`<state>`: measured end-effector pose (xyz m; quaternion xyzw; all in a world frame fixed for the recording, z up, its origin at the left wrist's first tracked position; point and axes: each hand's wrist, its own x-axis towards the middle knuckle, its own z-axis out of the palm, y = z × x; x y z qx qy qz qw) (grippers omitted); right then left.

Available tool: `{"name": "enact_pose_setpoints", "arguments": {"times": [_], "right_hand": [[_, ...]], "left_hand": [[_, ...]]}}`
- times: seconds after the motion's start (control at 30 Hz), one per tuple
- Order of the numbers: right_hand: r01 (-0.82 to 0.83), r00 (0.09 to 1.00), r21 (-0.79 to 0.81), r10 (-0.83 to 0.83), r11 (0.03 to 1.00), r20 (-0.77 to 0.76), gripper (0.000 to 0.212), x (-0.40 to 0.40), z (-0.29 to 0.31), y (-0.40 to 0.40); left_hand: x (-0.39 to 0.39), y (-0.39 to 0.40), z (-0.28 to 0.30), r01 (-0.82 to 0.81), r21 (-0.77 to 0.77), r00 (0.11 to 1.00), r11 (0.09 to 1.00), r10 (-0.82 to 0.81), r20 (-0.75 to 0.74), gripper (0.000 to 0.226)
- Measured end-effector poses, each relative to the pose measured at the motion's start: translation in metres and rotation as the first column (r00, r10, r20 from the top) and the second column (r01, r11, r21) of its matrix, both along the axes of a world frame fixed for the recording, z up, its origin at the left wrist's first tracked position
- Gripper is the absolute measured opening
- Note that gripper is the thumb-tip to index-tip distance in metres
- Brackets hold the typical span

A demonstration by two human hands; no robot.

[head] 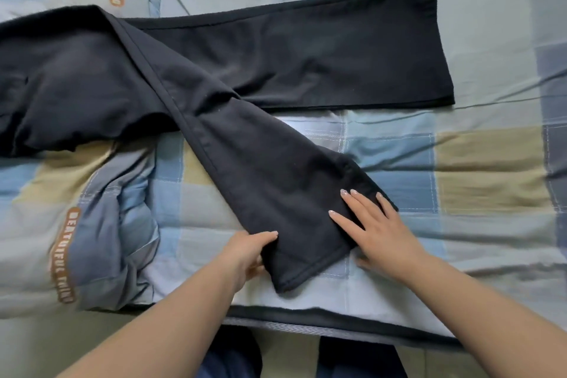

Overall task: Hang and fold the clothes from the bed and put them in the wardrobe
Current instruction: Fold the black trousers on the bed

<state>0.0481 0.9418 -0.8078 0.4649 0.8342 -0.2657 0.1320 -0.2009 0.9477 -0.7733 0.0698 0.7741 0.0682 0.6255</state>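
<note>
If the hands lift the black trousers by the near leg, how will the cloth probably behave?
The black trousers will probably sag: the cloth lies limp and creased. The far leg would likely drag over the quilt.

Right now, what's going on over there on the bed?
A person is laying out a pair of black trousers on a bed covered by a blue, green and tan checked quilt. One leg lies flat across the bed; the other angles down toward the person. The left hand pinches the hem end of that near leg at its edge, while the right hand presses flat on the same leg beside it. The trousers are not folded yet, and no wardrobe is in view.
</note>
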Motion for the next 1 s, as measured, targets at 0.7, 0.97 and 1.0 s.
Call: {"name": "enact_pose_setpoints", "arguments": {"times": [0.7,0.97,1.0], "right_hand": [[0.863,-0.087,-0.445,-0.797,0.239,-0.597,0.012,0.092,0.058,0.166],[0.821,-0.139,-0.565,-0.93,0.084,-0.34,0.018,0.12,0.016,0.202],[0.857,-0.088,-0.507,-0.945,0.09,-0.316,0.023,0.123,0.012,0.2]], "left_hand": [[0.197,0.33,0.12,0.144,0.614,0.974,0.776,-0.219,0.048,0.012],[0.228,0.349,0.077,0.307,0.564,0.933,0.767,-0.36,-0.019,0.042],[0.225,0.341,0.068,0.3,0.568,0.937,0.766,-0.349,-0.024,0.046]]}}
